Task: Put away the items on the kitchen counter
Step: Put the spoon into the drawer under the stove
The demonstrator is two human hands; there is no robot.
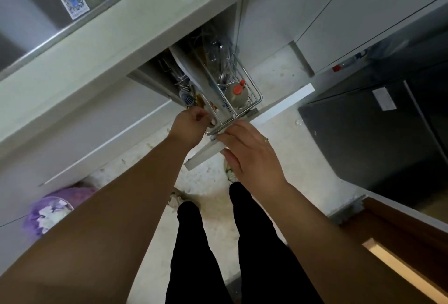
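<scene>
The pale desk [135,34] is seen from above, running across the top of the view. A steel sink [48,19] is set into it at the upper left, with stickers stuck inside. No loose things are seen on the part of the desk that shows.

A dark fridge [378,134] stands at the right. The light floor [274,78] is seen below, and two legs in black trousers [218,255] stand on it. A purple bag [52,211] lies on the floor at the lower left.

Under the desk, a narrow pull-out rack [244,100] made of wire is drawn out. A white front panel [281,107] is fixed to its near end. A bottle with a red cap [238,92] is seen standing in the rack near the front. Clear bottles [215,49] are packed behind it, deeper under the desk. Small utensils [186,92] are seen in the left part, but they are too blurred to be told apart.

The right hand [252,155] is laid on the front panel. Its fingers [232,134] are held close together over the top edge, and the thumb is tucked under the panel.

The left hand [190,125] is at the left front corner of the rack. Its fingers [201,115] are curled in tight. What is pinched in them cannot be told.
</scene>
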